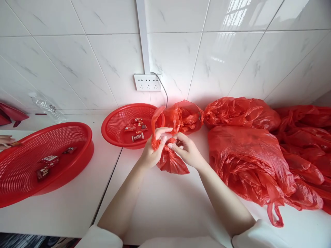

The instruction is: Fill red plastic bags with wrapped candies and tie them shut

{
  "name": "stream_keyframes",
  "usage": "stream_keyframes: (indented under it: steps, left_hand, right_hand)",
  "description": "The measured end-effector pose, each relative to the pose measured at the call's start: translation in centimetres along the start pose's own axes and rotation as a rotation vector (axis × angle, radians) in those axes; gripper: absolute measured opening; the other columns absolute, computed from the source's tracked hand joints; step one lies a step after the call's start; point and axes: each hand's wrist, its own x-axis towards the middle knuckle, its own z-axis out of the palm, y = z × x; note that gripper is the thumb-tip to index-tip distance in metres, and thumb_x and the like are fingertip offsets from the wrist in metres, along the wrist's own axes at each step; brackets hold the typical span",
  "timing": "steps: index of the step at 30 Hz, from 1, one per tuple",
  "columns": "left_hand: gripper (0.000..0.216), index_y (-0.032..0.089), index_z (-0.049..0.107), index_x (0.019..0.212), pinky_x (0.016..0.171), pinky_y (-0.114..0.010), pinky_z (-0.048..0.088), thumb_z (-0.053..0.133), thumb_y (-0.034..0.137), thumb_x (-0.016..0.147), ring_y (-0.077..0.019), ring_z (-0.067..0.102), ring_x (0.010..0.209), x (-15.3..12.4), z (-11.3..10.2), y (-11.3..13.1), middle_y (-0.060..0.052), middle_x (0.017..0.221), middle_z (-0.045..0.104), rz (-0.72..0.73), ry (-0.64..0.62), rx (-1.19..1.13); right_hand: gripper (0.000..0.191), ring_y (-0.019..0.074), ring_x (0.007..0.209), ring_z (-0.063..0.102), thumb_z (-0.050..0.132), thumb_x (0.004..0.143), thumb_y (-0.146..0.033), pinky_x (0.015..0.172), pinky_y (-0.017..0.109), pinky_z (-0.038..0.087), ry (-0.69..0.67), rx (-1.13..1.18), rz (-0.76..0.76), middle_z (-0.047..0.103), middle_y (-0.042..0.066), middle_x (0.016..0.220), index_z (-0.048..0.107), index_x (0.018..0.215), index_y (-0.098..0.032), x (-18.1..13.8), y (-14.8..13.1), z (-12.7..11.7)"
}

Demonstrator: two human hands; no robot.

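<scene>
Over the desk [165, 210], the left hand [152, 150] slants inward, thumb raised, its grip closed on the bag [172, 162]; the right hand [190, 150], fingers curled, pinches its gathered top.

White tiled wall [176, 17], faint grey marbling throughout. Pale vertical conduit [143, 38] down to white socket panel [147, 83], thin grey cable [164, 89] trailing at right. White tabletop [160, 210] below, split by dark seam [107, 186]. Bright window reflection [236, 12] high at right.

Worktop [165, 210] front edge passable between forearms [121, 203]; hands [152, 153] [188, 151] + held bag [172, 163] block middle, small basket [113, 122] back edge, bag heap [248, 148] right side.
</scene>
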Motion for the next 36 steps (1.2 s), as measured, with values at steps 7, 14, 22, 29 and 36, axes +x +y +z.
stream_keyframes:
  steps: [7, 14, 22, 29, 36]
  left_hand:
    - [0.035, 0.026, 0.072, 0.107, 0.093, -0.034, 0.043, 0.040, 0.038, 0.097, -0.0214, 0.060, 0.098, 0.0, -1.0, -0.2, -0.007, 0.111, 0.064, 0.080, 0.149, 0.324]
    - [0.040, 0.027, 0.071, 0.112, 0.094, -0.037, 0.042, 0.037, 0.041, 0.097, -0.0246, 0.061, 0.104, 0.2, -5.5, 1.6, -0.005, 0.107, 0.072, -0.039, 0.318, 0.708]
    - [0.042, 0.018, 0.073, 0.098, 0.056, -0.031, 0.054, 0.055, 0.053, 0.085, -0.0215, 0.069, 0.062, 0.5, -4.3, 0.0, -0.010, 0.098, 0.072, -0.545, -0.124, 0.261]
    - [0.030, 0.021, 0.070, 0.090, 0.055, -0.028, 0.048, 0.064, 0.048, 0.079, -0.0210, 0.066, 0.060, 0.9, -3.2, -2.8, -0.004, 0.076, 0.069, -0.413, -0.121, 0.488]
    - [0.041, 0.030, 0.063, 0.119, 0.083, -0.036, 0.050, 0.053, 0.050, 0.085, -0.0252, 0.065, 0.095, 1.9, -4.0, -1.6, -0.004, 0.108, 0.070, -0.368, -0.049, 0.821]
  right_hand:
    - [0.040, 0.0146, 0.070, 0.046, 0.048, 0.093, -0.051, 0.069, 0.030, 0.041, -0.045, 0.332, 0.005, 0.046, 0.000, 0.072, 0.043, 0.067, -0.020, 0.0, -0.7, -1.7]
    - [0.046, 0.0117, 0.059, 0.024, 0.053, 0.092, -0.047, 0.054, 0.028, 0.022, 0.028, -0.048, 0.064, 0.025, -0.003, 0.064, 0.031, 0.061, -0.020, -2.2, -3.1, -7.0]
    - [0.042, 0.0126, 0.055, 0.032, 0.050, 0.092, -0.046, 0.051, 0.027, 0.028, -0.049, -0.438, 0.188, 0.034, -0.003, 0.061, 0.036, 0.061, -0.021, -5.3, -3.0, -10.5]
    - [0.029, 0.0273, 0.100, 0.061, 0.055, 0.091, -0.042, 0.084, 0.041, 0.048, -0.007, -0.862, 0.089, 0.065, 0.014, 0.108, 0.062, 0.108, -0.020, -6.4, 0.1, -4.8]
    - [0.051, 0.0300, 0.110, 0.057, 0.057, 0.087, -0.019, 0.087, 0.042, 0.049, -0.273, -1.041, 0.077, 0.050, 0.017, 0.136, 0.047, 0.136, -0.024, -6.8, 1.8, 1.3]
